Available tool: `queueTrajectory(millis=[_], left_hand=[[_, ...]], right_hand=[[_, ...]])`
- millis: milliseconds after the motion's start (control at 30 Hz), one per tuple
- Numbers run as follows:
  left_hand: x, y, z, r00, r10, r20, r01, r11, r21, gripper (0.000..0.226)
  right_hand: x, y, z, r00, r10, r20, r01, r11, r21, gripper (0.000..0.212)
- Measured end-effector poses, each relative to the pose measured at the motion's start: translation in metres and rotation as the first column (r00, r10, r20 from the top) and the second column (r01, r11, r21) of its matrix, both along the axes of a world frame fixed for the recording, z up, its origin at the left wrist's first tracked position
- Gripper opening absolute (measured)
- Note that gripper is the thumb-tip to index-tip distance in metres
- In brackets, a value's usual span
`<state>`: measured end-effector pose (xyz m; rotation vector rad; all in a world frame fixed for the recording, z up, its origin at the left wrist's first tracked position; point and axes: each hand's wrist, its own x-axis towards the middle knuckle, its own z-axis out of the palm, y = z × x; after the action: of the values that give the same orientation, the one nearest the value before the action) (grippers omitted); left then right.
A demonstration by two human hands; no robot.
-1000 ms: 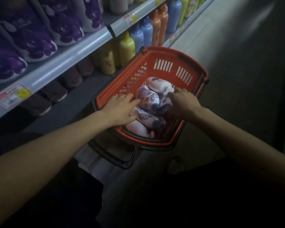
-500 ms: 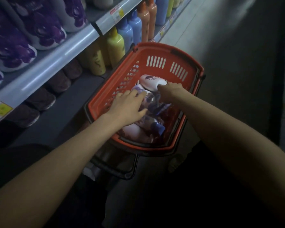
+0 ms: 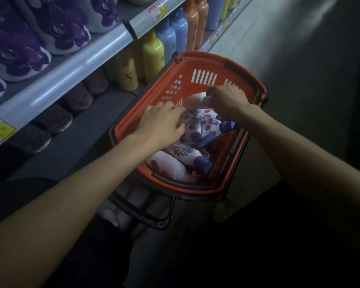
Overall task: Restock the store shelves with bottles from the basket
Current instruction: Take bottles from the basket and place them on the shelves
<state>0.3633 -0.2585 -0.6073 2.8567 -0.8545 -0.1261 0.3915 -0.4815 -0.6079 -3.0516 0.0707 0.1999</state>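
A red basket (image 3: 214, 63) stands on the floor beside the shelves and holds several white bottles with blue flower prints and blue caps. My left hand (image 3: 161, 123) lies palm down on a flowered bottle (image 3: 197, 125) in the middle of the pile, fingers curled over it. My right hand (image 3: 227, 100) grips the white far bottle (image 3: 193, 99) near the basket's back wall. Two more bottles (image 3: 181, 152) lie nearer to me, uncovered.
The lower shelf (image 3: 104, 104) to the left has bare room in front of dark maroon packs (image 3: 77, 96) and yellow bottles (image 3: 154, 53). The upper shelf carries purple-flowered packs (image 3: 67, 23). Blue and orange bottles (image 3: 181, 28) stand farther along. Grey aisle floor (image 3: 299, 69) runs to the right.
My right hand has moved from the middle bottles to the far white bottle and closed on it. My left hand slid further over the flowered bottle. The view has tilted down.
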Motion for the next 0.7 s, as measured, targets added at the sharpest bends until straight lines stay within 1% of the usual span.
queueTrajectory(millis=[67, 167, 267, 367, 467, 533, 633, 700], left_hand=[[0.002, 0.001, 0.003, 0.999, 0.038, -0.028, -0.039, 0.999, -0.033, 0.051], [0.002, 0.004, 0.005, 0.993, 0.093, -0.067, -0.099, 0.991, -0.090, 0.051], [0.001, 0.006, 0.002, 0.984, 0.129, -0.124, -0.148, 0.977, -0.155, 0.066], [-0.003, 0.003, -0.003, 0.970, 0.151, -0.190, -0.193, 0.954, -0.227, 0.085], [-0.007, -0.004, -0.009, 0.972, 0.160, -0.175, -0.208, 0.927, -0.311, 0.099], [-0.009, -0.011, -0.009, 0.977, 0.162, -0.139, -0.203, 0.902, -0.382, 0.110], [-0.019, -0.023, -0.001, 0.978, 0.205, -0.044, -0.203, 0.870, -0.450, 0.124], [-0.023, -0.026, 0.003, 0.971, 0.238, -0.031, -0.220, 0.832, -0.508, 0.127]], right_hand=[[0.001, 0.004, 0.012, 0.998, -0.040, 0.057, 0.034, 0.994, 0.100, 0.019], [0.004, 0.008, 0.031, 0.989, -0.107, 0.102, 0.092, 0.986, 0.139, 0.022], [-0.003, 0.013, 0.051, 0.976, -0.180, 0.126, 0.147, 0.961, 0.234, 0.029], [-0.017, 0.020, 0.073, 0.950, -0.270, 0.153, 0.197, 0.905, 0.377, 0.029], [-0.032, 0.024, 0.096, 0.913, -0.381, 0.144, 0.243, 0.794, 0.558, 0.028], [-0.044, 0.032, 0.109, 0.904, -0.415, 0.101, 0.247, 0.701, 0.669, 0.028], [-0.059, 0.048, 0.116, 0.890, -0.457, -0.007, 0.281, 0.534, 0.798, 0.037], [-0.061, 0.056, 0.116, 0.885, -0.459, -0.074, 0.297, 0.436, 0.850, 0.032]])
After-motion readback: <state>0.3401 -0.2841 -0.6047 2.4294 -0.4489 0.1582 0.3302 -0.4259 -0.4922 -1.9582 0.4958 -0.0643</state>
